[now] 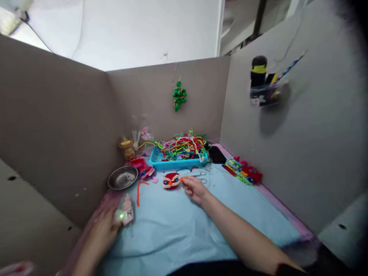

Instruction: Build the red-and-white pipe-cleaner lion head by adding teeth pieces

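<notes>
My right hand [194, 188] is closed in a pinch on a small orange piece [181, 179]. Just left of it lies a red fuzzy face piece [171, 181] with pale ruffled trim, blue eyes and an orange bit in the middle. Scissors [202, 180] lie behind the right hand. At lower left, my left hand [105, 228], blurred, is closed around what looks like a pale pink glue gun [126, 211] with a lit green light. An orange fuzzy strip [138, 193] lies bent on the blue cloth [169, 230] between the hands.
A blue tray [178, 165] heaped with coloured fuzzy stems stands at the back. To its left are a metal bowl [122, 178], red craft pieces [143, 168] and a jar [127, 148]. A phone [217, 155] and a colourful craft pile [243, 171] lie right. Grey panels surround the table.
</notes>
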{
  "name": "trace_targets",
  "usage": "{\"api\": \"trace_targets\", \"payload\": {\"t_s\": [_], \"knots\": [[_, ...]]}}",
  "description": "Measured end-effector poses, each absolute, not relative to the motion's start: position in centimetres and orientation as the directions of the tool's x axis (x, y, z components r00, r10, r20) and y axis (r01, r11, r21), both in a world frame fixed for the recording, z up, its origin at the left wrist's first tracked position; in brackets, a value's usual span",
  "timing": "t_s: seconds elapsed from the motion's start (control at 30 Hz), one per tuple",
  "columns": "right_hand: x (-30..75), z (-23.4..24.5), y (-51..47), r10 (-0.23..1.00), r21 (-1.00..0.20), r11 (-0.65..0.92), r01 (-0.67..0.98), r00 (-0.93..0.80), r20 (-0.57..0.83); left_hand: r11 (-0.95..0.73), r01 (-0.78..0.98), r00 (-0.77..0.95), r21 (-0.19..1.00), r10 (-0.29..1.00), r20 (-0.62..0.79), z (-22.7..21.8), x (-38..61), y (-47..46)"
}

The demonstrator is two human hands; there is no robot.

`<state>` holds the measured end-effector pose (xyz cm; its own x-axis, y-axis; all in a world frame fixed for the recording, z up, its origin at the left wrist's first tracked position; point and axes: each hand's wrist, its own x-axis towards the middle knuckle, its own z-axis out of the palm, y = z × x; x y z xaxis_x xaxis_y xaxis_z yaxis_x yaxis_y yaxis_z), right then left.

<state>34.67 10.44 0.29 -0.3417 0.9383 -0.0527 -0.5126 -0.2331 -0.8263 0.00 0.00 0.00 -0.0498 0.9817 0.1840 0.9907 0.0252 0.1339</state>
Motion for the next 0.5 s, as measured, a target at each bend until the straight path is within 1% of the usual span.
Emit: {"api": "trace_targets", "payload": {"t_s": [0.1,0.2,0.27,0.3,0.33,0.4,0.43,0.47,0.5], "knots": [[34.1,-0.4,10.8,0.963,-0.898,-0.161,-0.409,-0.264,-0.053,0.085,0.984,-0.109,0.159,0.983,0.148,-0.3,-2.5,-0.2],[33.7,-1.1,11.2,0.989,-0.970,-0.045,-0.241,-0.151,-0.009,0.214,0.966,-0.229,0.147,0.968,0.097,-0.2,-3.8,-0.3],[33.6,-1.4,11.3,0.994,-0.991,0.044,-0.123,-0.098,0.056,0.268,0.950,-0.290,0.164,0.948,0.132,0.5,-3.0,-0.4],[33.5,-1.5,11.4,0.992,-0.993,0.091,-0.079,-0.083,0.098,0.230,0.952,-0.269,0.203,0.944,0.190,1.0,-2.0,-0.5],[33.5,-1.6,11.5,0.987,-0.989,0.138,-0.049,-0.071,0.141,0.160,0.949,-0.232,0.273,0.938,0.258,1.5,-0.6,-0.5],[33.4,-1.9,11.7,0.979,-0.980,0.197,-0.029,-0.049,0.199,-0.060,0.875,-0.127,0.479,0.929,0.348,2.6,3.3,-0.3],[33.3,-2.0,11.8,0.979,-0.980,0.196,-0.037,-0.039,0.198,-0.150,0.804,-0.091,0.575,0.925,0.368,3.0,5.6,0.1],[33.3,-2.0,11.9,0.984,-0.983,0.175,-0.058,-0.032,0.177,-0.206,0.708,-0.070,0.676,0.931,0.357,3.2,7.8,0.7],[33.3,-2.1,12.1,0.989,-0.986,0.141,-0.089,-0.024,0.143,-0.232,0.605,-0.035,0.762,0.948,0.316,3.3,9.9,1.6]]}}
